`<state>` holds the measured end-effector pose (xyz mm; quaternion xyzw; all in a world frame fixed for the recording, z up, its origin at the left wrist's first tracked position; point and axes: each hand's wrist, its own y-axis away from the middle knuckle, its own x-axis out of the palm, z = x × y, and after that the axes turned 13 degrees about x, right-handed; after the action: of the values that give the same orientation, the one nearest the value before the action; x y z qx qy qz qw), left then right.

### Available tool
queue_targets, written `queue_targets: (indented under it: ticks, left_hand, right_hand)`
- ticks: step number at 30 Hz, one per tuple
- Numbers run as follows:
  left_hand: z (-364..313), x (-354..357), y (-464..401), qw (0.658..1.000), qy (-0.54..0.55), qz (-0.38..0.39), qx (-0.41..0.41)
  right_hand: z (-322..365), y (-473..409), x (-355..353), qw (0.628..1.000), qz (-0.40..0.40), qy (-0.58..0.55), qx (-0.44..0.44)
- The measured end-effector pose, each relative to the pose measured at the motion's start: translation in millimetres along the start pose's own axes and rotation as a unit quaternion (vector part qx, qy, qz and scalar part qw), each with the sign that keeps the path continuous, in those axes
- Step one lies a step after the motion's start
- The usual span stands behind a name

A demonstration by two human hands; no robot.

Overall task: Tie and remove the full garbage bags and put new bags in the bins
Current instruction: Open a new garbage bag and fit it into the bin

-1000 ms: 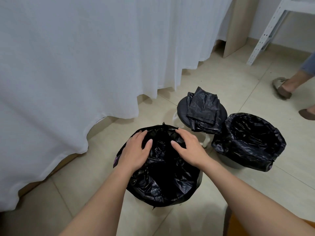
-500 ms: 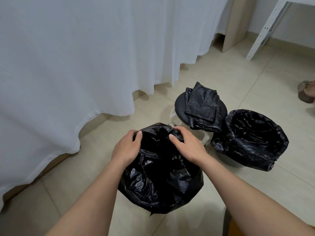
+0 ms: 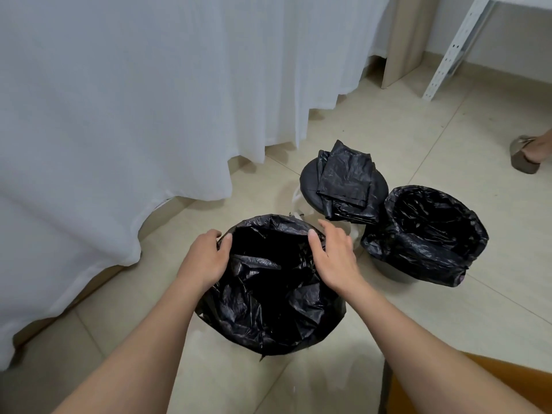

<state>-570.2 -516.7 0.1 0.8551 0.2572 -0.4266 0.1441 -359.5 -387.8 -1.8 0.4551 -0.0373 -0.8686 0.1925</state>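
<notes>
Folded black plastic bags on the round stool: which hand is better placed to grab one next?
Probably the right hand. It rests on the near black bin liner's rim on the side facing the folded black plastic bags, fingers relaxed. The left hand grips the opposite rim, farther away.

We count two bag-lined bins, the near bin (image 3: 268,294) and the far bin (image 3: 424,234), one stack of folded bags (image 3: 346,180), and two hands, the left hand (image 3: 206,258) and the right hand (image 3: 334,258).

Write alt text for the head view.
Two hands, left hand and right hand, hold open the rim of a black bag lining the near bin. Beyond it, folded bags lie on a stool beside a second lined bin.
</notes>
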Motion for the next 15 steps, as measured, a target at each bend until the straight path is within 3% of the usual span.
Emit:
queue_targets:
  ticks: [5, 9, 12, 15]
  left_hand:
    - [-2, -16, 35, 0.999, -0.021, 0.023, -0.025]
    - [-8, -24, 64, 0.997, 0.020, 0.019, -0.069]
    - [-21, -20, 87, 0.983, 0.135, -0.034, -0.123]
    - [-39, -7, 113, 0.924, 0.306, -0.092, -0.209]
  right_hand:
    - [-4, 49, 0, 0.993, -0.076, -0.076, 0.049]
    - [-7, 91, -5, 0.982, -0.041, -0.169, 0.069]
    - [-14, 112, -10, 0.976, 0.007, -0.203, 0.073]
    - [-22, 124, -12, 0.951, 0.061, -0.286, 0.102]
